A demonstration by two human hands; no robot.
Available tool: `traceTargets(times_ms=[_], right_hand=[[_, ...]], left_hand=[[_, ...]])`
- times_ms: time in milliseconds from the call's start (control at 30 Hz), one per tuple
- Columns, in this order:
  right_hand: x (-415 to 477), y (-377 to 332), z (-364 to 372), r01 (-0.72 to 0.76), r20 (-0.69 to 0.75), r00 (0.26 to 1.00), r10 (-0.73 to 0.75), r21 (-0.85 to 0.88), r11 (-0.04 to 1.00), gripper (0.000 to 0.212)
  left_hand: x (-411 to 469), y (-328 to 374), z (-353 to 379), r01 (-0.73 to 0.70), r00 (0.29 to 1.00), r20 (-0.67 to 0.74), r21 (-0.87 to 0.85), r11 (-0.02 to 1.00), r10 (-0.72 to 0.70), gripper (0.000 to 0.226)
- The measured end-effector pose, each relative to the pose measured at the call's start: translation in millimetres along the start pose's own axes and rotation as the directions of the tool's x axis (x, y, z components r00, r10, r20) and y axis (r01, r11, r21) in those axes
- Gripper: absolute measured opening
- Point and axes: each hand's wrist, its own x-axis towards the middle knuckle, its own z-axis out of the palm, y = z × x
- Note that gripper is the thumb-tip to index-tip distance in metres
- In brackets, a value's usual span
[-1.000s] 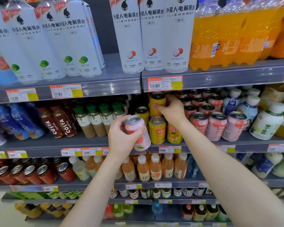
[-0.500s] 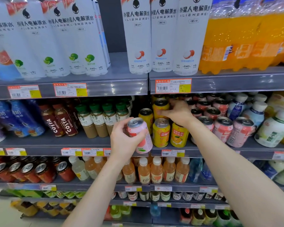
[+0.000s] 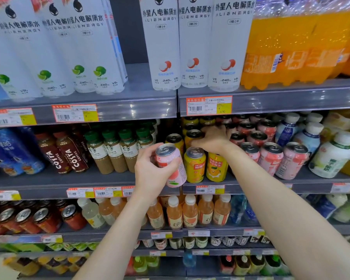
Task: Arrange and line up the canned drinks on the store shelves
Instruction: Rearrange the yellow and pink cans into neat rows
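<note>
My left hand [image 3: 152, 170] grips a pink peach can [image 3: 173, 168], held tilted in front of the middle shelf's edge. My right hand [image 3: 212, 139] reaches into the shelf and rests over the yellow orange cans [image 3: 194, 165]; its fingers lie on a can in the second row [image 3: 193, 135], and the front yellow can with the cartoon face [image 3: 216, 167] stands under its wrist. Whether it grips a can is hidden. Rows of pink cans [image 3: 270, 158] stand to the right of the yellow ones.
Green-capped coffee bottles [image 3: 113, 150] and Costa bottles [image 3: 69, 154] stand left of the cans. White yoghurt bottles [image 3: 331, 158] stand at the right. Tall white bottles [image 3: 162, 43] and orange soda [image 3: 291, 47] fill the shelf above. Peach bottles [image 3: 190, 211] sit below.
My right hand has slid a little deeper and left over the yellow cans. The pink can in my left hand stays in nearly the same place.
</note>
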Motion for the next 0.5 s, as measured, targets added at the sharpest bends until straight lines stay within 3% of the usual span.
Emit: traceTargets(times_ms=[200, 500], right_hand=[[11.4, 2.6, 2.1, -0.012, 0.042, 0.999, 0.014, -0.048, 0.999, 0.043], [18.5, 11.5, 2.1, 0.060, 0.016, 0.998, -0.060, -0.017, 0.998, 0.047]], left_hand=[[2.3, 0.0, 3.4, -0.007, 1.000, 0.017, -0.001, 1.000, 0.007, 0.067], [2.0, 2.3, 5.1, -0.026, 0.999, 0.019, -0.004, 1.000, 0.026, 0.068]])
